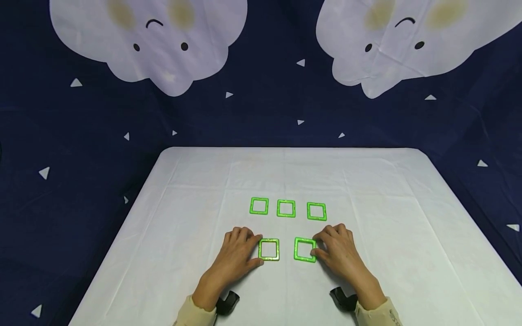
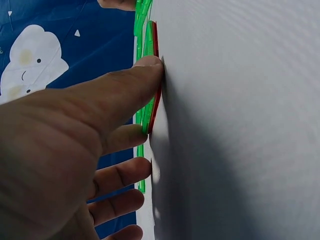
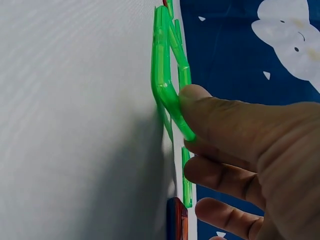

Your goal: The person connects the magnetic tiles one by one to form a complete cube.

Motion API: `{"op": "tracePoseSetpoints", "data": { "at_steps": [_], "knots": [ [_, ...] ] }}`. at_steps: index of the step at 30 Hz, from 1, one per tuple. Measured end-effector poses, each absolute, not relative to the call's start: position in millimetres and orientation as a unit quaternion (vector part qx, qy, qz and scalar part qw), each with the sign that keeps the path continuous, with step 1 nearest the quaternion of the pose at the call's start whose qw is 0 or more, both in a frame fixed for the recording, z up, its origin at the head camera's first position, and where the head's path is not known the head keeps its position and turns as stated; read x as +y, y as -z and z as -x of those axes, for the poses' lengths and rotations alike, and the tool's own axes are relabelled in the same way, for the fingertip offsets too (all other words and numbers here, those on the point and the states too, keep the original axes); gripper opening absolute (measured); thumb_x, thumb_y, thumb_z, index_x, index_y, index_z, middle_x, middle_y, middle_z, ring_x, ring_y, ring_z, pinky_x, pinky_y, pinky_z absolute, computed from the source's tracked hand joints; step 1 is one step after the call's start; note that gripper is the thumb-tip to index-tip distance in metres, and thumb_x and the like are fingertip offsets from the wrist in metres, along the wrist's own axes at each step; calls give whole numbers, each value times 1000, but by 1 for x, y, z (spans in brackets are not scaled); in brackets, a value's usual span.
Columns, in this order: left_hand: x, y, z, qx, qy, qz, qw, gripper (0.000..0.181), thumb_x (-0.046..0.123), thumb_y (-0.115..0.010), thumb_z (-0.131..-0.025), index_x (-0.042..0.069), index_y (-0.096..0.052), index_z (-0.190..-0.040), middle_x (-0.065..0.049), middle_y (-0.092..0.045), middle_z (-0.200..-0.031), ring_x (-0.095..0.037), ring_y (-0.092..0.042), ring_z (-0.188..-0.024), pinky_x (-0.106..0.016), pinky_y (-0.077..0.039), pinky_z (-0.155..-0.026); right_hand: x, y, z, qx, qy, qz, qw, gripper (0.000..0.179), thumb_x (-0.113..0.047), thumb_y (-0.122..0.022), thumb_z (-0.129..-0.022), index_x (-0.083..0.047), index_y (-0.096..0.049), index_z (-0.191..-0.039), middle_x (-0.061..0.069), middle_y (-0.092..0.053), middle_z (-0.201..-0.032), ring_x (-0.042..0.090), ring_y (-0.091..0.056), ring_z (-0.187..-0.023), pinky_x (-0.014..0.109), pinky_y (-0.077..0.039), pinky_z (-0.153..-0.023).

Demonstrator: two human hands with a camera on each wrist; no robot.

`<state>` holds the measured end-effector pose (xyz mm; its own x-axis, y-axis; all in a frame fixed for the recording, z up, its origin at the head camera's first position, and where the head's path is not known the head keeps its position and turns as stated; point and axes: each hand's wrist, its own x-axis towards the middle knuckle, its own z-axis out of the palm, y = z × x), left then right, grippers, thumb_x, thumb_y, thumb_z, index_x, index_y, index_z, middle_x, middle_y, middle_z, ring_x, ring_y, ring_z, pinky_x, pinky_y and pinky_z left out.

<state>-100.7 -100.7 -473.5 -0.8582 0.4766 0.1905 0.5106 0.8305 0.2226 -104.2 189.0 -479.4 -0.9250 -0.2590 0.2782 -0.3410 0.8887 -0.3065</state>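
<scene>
Green edges fill both hands; the left hand [image 1: 235, 253] pinches the left square [image 1: 277, 249] along its left side, thumb at the near corner and a fingertip at the far one; a red layer [image 2: 155, 40] shows under its green from the left wrist; the right hand [image 1: 337, 250] pinches the right square [image 1: 296, 249] at its right side, thumb tip over the edge; that square sits slightly turned, and how much of it touches the white cloth [image 1: 287, 271] I cannot tell; between the hands, the two inner edges face each other across a strip of cloth; just beyond the hands lie the left far square [image 1: 258, 213], middle far square [image 1: 286, 215] and right far square [image 1: 316, 218], in a row with small gaps; outside each hand the bench [image 1: 424, 244] spreads broadly to its slanting side edges; its far edge runs well past the row, before a navy curtain [image 1: 261, 115].
</scene>
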Motion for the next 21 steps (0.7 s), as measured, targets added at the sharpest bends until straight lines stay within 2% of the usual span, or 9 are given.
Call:
{"op": "tracePoseSetpoints", "data": {
  "at_steps": [8, 15, 21],
  "knots": [
    [-101, 474, 100, -955, 134, 259, 62, 58, 46, -74, -75, 13, -61, -121, -3, -52, -106, -21, -42, -100, -40, -34, -87, 188, 479, 103, -955, -215, -159, 127, 32, -20, -85, -64, -13, -65, -89, -4, -58, -82, 17, -43, -84, 37, -32, -78],
    [-101, 474, 100, -953, 139, 260, 64, 58, 46, -74, -75, 13, -61, -120, -3, -52, -106, -21, -42, -99, -40, -34, -87, 187, 477, 102, -947, -263, -150, 106, 31, -14, -84, -65, -14, -64, -88, -6, -60, -77, 12, -44, -82, 39, -33, -82],
    [-101, 475, 100, -954, 137, 260, 64, 57, 46, -74, -75, 14, -61, -120, -3, -51, -106, -20, -42, -99, -40, -34, -88, 187, 477, 103, -939, -287, -151, 115, 29, -11, -84, -64, -14, -63, -84, -10, -58, -72, 9, -45, -77, 37, -33, -83]
  ]
}}
